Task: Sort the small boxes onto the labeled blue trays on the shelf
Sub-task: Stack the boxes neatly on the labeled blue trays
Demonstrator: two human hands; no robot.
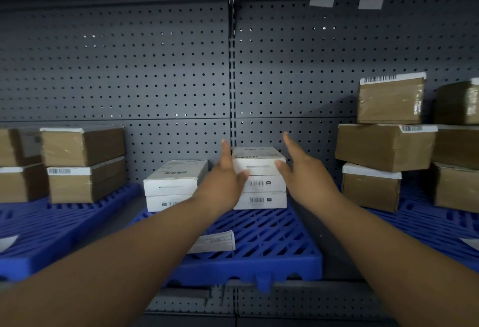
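Colours and patterns noted.
Trays blue, slatted grid; small boxes white, black barcodes; parcels brown, white labels; back panel dark grey, dotted with holes.

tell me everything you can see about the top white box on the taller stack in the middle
The top box is a flat white carton, cardboard by the look. It lies level on two like boxes on the middle tray, close to the pegboard. Its top bears barcode labels too blurred to read, and its front shows a thin grey line. The left hand flanks its left edge and the right hand its right, fingers straight, thumbs seemingly on its front.
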